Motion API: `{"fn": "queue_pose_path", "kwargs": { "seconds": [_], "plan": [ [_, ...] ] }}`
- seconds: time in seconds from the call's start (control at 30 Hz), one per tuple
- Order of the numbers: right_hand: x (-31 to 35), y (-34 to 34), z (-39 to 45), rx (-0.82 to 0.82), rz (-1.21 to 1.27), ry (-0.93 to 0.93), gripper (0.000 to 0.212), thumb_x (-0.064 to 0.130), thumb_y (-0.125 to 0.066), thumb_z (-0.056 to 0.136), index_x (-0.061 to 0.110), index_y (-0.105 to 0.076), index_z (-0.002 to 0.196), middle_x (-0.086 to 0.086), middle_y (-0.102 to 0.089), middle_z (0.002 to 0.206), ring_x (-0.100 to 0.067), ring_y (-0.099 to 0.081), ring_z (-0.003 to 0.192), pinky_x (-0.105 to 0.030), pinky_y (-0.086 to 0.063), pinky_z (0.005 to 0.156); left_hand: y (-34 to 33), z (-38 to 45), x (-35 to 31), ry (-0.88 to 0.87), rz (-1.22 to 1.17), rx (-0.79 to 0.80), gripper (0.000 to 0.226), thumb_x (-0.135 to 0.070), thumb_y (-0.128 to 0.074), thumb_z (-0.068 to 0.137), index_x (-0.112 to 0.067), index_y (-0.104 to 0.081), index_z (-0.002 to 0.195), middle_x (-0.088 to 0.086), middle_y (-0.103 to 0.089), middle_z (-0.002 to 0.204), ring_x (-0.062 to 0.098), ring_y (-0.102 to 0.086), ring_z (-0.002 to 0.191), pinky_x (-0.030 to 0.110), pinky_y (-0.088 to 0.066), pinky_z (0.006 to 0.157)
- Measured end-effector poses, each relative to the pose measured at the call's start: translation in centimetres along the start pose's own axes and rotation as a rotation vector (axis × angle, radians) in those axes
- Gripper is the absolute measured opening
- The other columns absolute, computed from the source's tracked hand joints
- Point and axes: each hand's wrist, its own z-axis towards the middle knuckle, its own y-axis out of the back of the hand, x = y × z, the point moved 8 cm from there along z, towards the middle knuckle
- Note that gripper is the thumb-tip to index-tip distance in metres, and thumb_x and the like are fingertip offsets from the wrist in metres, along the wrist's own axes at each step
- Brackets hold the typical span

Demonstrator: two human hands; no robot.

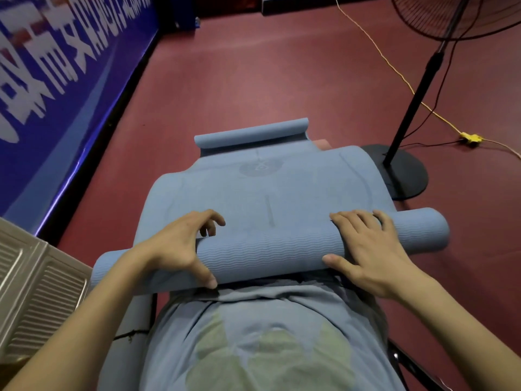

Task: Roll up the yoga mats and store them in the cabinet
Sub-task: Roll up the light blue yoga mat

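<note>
1. Yoga mat, blue. It lies in front of me on a raised surface I cannot see, partly rolled. The near end forms a thick roll running left to right against my waist. The middle stretch is still flat. The far end curls up by itself into a small loose coil.

2. Left hand. It is draped over the left part of the roll, thumb on the near face, fingers arched over the top and down to the flat part. It is a half-closed hold around the roll, not a tight fist.

3. Right hand. It is spread wide and flat on the right part of the roll, pressing down, thumb pointing left along the near face.

4. Risks, as I judge them.
 - The right end of the roll sticks out farther than the left, so uneven pushing could make the roll skew into a cone.
 - The far coil may fight the roll when the two meet and leave a bulge.
 - Slack pressure from my flat right hand could let the layers spring open.

5. Surroundings. Dark red floor. A standing fan far right, its base just beside the mat's right edge. A yellow cord trails across the floor. A blue banner on the left. A grey slatted panel near left; whether it belongs to the cabinet I cannot tell.
</note>
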Motion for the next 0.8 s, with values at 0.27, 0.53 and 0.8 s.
{"fn": "queue_pose_path", "kwargs": {
  "seconds": [0.27,0.53,0.8],
  "plan": [
    [-0.4,0.3,1.3,0.04,0.112,-0.017,0.073,0.08,-0.025,0.082,0.035,-0.037,0.138,0.015,-0.051,0.132,-0.014,-0.043,0.126,-0.045,-0.02,0.113,1.2,-0.4,-0.8,-0.027,0.027,-0.127,0.063,-0.045,-0.098,0.035,-0.033,-0.064,0.088,-0.019,-0.063,0.09,0.003,-0.061,0.081,0.027,-0.052,0.067],
    [-0.5,0.2,1.6,0.061,0.136,-0.022,0.075,0.083,-0.023,0.078,0.037,-0.04,0.135,0.016,-0.051,0.131,-0.012,-0.042,0.125,-0.04,-0.019,0.112,-0.5,-2.1,-2.8,-0.005,0.613,-0.109,0.088,-0.081,-0.058,0.064,-0.029,-0.052,0.135,-0.012,-0.062,0.125,0.016,-0.061,0.113,0.036,-0.051,0.093],
    [-0.8,0.7,3.1,0.106,0.198,-0.007,0.079,0.086,-0.025,0.076,0.037,-0.048,0.133,0.017,-0.058,0.126,-0.011,-0.047,0.121,-0.037,-0.026,0.106,-2.2,-0.6,-1.5,0.07,0.62,-0.145,0.115,-0.09,-0.074,0.043,-0.022,-0.047,0.132,-0.006,-0.061,0.127,0.02,-0.059,0.114,0.034,-0.048,0.094]
  ]
}}
